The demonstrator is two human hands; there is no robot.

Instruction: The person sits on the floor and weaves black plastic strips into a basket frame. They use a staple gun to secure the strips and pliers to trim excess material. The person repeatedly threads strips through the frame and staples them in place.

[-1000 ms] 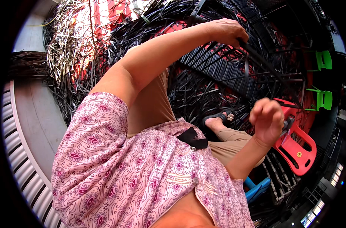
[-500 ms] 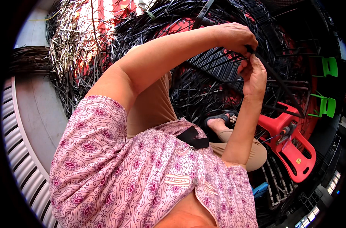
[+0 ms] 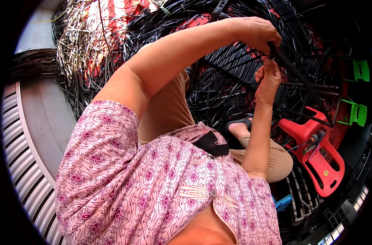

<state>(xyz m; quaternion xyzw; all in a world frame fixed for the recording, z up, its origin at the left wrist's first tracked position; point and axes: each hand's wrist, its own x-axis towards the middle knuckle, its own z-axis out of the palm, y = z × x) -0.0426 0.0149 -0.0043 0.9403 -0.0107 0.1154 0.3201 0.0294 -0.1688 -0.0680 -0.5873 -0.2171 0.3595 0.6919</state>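
Observation:
A black frame (image 3: 302, 77) with flat black strips (image 3: 231, 67) woven across it stands in front of me. My left hand (image 3: 259, 34) is bent over the upper end of one frame bar, its fingers curled down around it. Just below, my right hand (image 3: 269, 79) is raised with thumb and forefinger pressed together close to the same bar. Whatever lies between those fingertips is too small and dark to make out. The weave runs in tight rows behind my hands, partly covered by my left forearm.
Loose black strips (image 3: 88, 53) lie heaped at the far left. On the right stand a red plastic stool (image 3: 322, 163) with a tool on it and two green chairs (image 3: 357, 114). A bundle of strips (image 3: 34, 65) crosses a grey ledge (image 3: 51, 118) at the left.
My hands have drawn slightly apart: the left has shifted up and further over the bar end, the right a little down. The view has shifted slightly.

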